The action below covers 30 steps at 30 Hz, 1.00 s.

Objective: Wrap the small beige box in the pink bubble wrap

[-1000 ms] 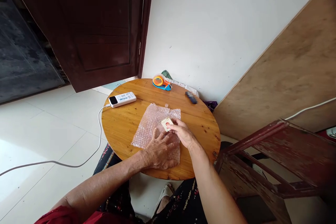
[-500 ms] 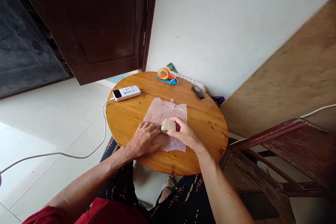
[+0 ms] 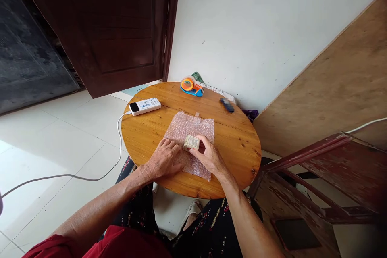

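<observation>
A sheet of bubble wrap (image 3: pixel 187 125) lies on the round wooden table (image 3: pixel 139 133). Over its middle is a small cream box with printed text (image 3: pixel 191 142), gripped from the right between the thumb and fingers of my right hand (image 3: pixel 209 154). My left hand (image 3: pixel 165 158) rests palm down, fingers spread, on the left edge of the wrap, close to the box's left side. Whether the box touches the wrap is hard to tell.
A white power bank (image 3: pixel 145 106) with a cable stands at the table's left. At the back are an orange and blue tape dispenser (image 3: pixel 191 86) and a blurred dark object (image 3: pixel 227 105). A red wooden frame (image 3: pixel 305 157) stands to the right.
The box in my right hand has tilted and moved slightly left, with more of its printed face showing. The wrap's lower right corner has shifted a little. My left hand stays nearly in place.
</observation>
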{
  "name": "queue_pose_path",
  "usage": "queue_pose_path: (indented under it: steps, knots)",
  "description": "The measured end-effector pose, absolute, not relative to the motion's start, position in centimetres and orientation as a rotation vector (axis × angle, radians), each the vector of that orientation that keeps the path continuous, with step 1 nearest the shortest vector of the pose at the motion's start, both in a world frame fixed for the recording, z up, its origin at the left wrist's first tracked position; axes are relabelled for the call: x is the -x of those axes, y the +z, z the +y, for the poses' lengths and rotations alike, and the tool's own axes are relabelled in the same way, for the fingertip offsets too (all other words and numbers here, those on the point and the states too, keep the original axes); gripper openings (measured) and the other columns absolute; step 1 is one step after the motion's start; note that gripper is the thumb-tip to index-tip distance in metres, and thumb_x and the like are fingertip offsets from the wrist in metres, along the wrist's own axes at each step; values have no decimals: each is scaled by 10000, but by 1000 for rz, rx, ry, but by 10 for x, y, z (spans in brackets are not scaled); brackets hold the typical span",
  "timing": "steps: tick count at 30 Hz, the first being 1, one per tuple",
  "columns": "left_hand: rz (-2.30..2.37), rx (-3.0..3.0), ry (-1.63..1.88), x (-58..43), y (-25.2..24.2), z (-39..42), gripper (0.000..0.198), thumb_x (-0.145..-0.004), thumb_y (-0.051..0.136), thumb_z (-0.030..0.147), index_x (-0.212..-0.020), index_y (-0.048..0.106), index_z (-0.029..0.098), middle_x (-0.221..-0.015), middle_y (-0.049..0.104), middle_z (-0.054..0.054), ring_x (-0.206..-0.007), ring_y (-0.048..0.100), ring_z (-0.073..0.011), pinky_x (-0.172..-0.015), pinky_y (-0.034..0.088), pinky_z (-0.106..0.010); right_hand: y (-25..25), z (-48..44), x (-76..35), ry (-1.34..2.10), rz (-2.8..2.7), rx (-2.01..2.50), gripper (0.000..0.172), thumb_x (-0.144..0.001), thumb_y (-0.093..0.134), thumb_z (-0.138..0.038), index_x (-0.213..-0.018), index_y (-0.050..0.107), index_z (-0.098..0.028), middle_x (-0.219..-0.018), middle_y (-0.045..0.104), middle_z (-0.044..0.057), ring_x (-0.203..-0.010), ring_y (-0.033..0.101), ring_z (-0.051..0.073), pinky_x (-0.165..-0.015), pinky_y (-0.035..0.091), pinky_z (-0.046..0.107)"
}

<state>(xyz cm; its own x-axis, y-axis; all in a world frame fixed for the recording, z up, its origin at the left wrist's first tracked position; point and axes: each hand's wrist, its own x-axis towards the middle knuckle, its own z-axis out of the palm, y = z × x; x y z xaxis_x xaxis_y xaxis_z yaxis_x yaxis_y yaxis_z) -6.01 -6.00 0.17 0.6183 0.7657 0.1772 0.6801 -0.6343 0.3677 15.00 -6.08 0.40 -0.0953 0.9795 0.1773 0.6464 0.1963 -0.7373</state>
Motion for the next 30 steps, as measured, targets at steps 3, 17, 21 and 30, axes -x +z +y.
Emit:
queue_pose_path:
  steps: [3, 17, 21, 30]
  knots:
    - [1164, -2581, 488, 60, 0, -59, 358, -796, 684, 405, -1064, 607, 180, -1257, 618, -125, -1223, 511, -289, -1117, 366, -449, 3, -62, -148, 600, -1822, 1507, 335, -782, 649, -273, -1102, 563, -224, -1065, 692, 57, -998, 642, 229, -911, 485, 377]
    - [1038, -2607, 595, 69, 10, -68, 528, -749, 736, 333, -1225, 567, 179, -1313, 589, -130, -1252, 491, -306, -1113, 377, -479, -8, -63, -158, 758, -1716, 1373, 583, -774, 679, -210, -1327, 498, -254, -1329, 608, 98, -1215, 604, 249, -1052, 480, 447]
    - [1010, -2664, 536, 75, 12, -72, 466, -751, 736, 308, -1179, 602, 182, -1269, 617, -120, -1229, 501, -315, -1107, 363, -504, -4, -62, -162, 759, -1730, 1387, 574, -768, 679, -203, -1317, 512, -234, -1309, 621, 113, -1185, 623, 249, -1047, 486, 455]
    - [986, -2765, 374, 76, 12, -70, 164, -814, 596, 159, -969, 647, 182, -1099, 673, -70, -1051, 591, -244, -962, 462, -403, 3, -61, -159, 607, -1840, 1465, 375, -819, 640, -226, -1189, 584, -230, -1159, 694, 88, -1058, 669, 239, -945, 530, 425]
